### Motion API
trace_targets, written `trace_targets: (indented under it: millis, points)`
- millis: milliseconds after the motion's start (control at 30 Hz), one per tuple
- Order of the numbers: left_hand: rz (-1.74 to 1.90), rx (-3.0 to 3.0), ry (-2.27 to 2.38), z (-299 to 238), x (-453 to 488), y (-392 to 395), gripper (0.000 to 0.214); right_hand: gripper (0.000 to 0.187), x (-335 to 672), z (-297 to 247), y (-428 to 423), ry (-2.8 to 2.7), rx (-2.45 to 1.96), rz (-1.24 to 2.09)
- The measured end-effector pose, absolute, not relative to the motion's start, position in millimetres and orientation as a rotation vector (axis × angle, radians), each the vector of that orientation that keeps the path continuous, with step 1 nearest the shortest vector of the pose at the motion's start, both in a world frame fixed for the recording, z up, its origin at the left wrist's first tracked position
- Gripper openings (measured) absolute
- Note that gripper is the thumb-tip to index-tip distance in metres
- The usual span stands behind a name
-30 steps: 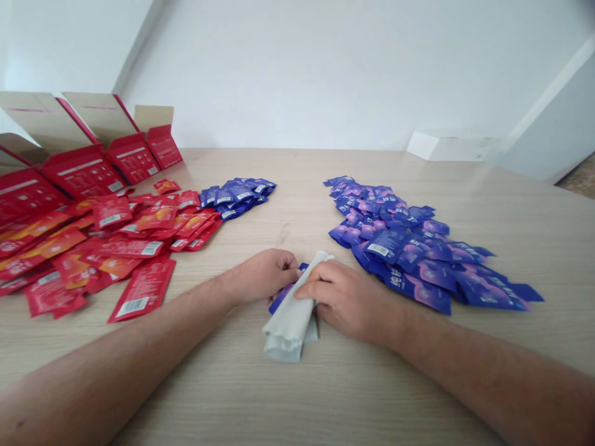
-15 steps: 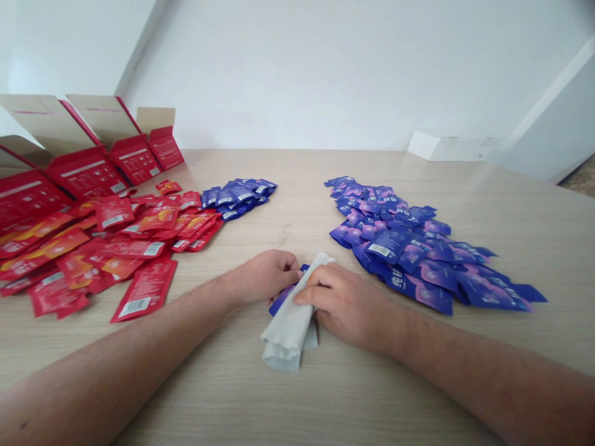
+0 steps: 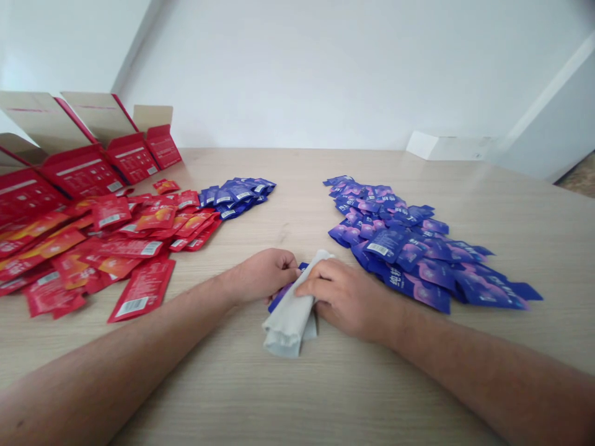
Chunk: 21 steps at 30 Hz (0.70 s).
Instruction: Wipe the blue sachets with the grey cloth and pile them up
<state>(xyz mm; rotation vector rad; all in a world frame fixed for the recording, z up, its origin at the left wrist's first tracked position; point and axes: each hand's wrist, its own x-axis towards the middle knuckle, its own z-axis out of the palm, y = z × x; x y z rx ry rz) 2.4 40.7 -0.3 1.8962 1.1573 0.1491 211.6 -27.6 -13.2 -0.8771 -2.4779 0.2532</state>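
Both hands meet at the table's middle near its front. My left hand (image 3: pixel 264 274) is closed, pinching a blue sachet (image 3: pixel 280 296) that lies mostly hidden under the cloth. My right hand (image 3: pixel 343 297) is closed on a folded pale grey cloth (image 3: pixel 287 322), pressing it onto that sachet. A large pile of blue-purple sachets (image 3: pixel 409 248) lies just right of my right hand. A smaller heap of blue sachets (image 3: pixel 237 195) sits farther back on the left.
Red sachets (image 3: pixel 106 248) spread over the left of the wooden table (image 3: pixel 297 396). Open red cartons (image 3: pixel 83 167) stand behind them at the far left. A white box (image 3: pixel 449 147) rests at the far right edge by the wall.
The cloth's lower end has slid slightly back and forth under my right hand. Both hands stay in the same place.
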Motion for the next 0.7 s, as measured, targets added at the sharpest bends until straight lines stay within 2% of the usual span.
trace_targets:
  millis: [100, 233, 400, 600, 700]
  points:
    - [0.145, 1.898, 1.159, -0.5, 2.0, 40.4, 0.026, 0.033, 211.8, -13.2, -27.9, -2.449, -0.938, 0.243]
    - [0.163, 1.919, 1.135, -1.9, 1.7, 41.0, 0.024, 0.025, 209.2, -11.7, -30.9, -2.558, -0.776, 0.243]
    - [0.160, 1.886, 1.160, -3.2, 2.0, 41.8, 0.024, 0.033, 213.0, -12.7, -26.0, -2.450, -0.928, 0.273]
    - [0.181, 1.886, 1.134, -6.9, 0.0, 41.9, 0.023, 0.027, 208.4, -15.2, -27.9, -2.535, -0.822, 0.220]
    - [0.234, 1.882, 1.164, -4.9, -1.9, 41.6, 0.027, 0.032, 212.5, -17.1, -20.5, -2.379, -0.974, 0.224]
